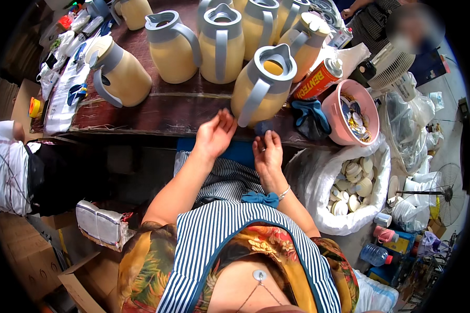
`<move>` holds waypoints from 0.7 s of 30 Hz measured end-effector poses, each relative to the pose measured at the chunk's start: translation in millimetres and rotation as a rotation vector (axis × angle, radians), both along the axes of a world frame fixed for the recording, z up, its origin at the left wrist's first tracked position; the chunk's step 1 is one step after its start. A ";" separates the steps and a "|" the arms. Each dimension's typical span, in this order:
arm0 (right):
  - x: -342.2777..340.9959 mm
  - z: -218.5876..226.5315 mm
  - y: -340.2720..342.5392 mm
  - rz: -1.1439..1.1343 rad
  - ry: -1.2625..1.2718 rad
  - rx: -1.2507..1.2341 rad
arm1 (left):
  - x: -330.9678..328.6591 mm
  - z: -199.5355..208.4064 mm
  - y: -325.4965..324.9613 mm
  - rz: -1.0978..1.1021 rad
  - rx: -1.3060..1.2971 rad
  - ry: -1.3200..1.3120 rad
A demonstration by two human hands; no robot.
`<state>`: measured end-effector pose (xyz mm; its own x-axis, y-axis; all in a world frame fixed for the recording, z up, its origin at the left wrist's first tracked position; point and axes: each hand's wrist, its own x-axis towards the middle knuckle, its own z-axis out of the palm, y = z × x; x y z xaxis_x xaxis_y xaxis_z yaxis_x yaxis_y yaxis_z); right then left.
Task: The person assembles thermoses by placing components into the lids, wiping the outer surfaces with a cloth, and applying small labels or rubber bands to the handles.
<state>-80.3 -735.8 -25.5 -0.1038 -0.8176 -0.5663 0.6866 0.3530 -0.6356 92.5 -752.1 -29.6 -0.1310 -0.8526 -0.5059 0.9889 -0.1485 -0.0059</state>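
Head view: your left hand (212, 137) is open, its fingers slightly bent just beside the base of the nearest beige pitcher (274, 94). Your right hand (268, 155) is open too, fingers loosely curled near a small dark blue object (263, 127); whether they touch it is hard to tell. That pitcher stands at the front edge of the desk (185, 108), its grey handle (254, 102) toward you. Other pitchers (171, 56) stand behind it; a blue-and-black glove (312, 121) lies to its right, beside a pink basin (340, 128).

a scuffed dark-red table (172, 110) stands over a pale grey floor (450, 119), perhaps concrete.
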 end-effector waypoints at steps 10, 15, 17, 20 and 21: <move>-24.0 155.3 -85.0 0.144 1.188 -1.336 | -16.7 152.0 -54.4 -0.135 -1.070 -1.382; -24.0 136.8 -101.5 0.322 1.287 -1.393 | 18.2 202.9 -62.1 -0.229 -1.411 -2.280; -14.0 150.8 -91.0 0.212 1.469 -1.435 | 26.5 224.1 -73.3 -0.019 -1.294 -2.496; -6.8 148.5 -91.2 0.036 1.496 -1.290 | -2.7 175.8 -84.3 0.363 -1.012 -2.473; -13.3 138.2 -100.0 -0.053 1.563 -1.263 | -28.1 160.3 -72.2 0.484 -0.963 -2.318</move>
<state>-93.6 -835.9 112.6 0.1236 -0.5875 0.7997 -0.6057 -0.6830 -0.4082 64.3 -824.3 130.7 -0.0500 -0.6167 0.7856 -0.6407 0.6232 0.4485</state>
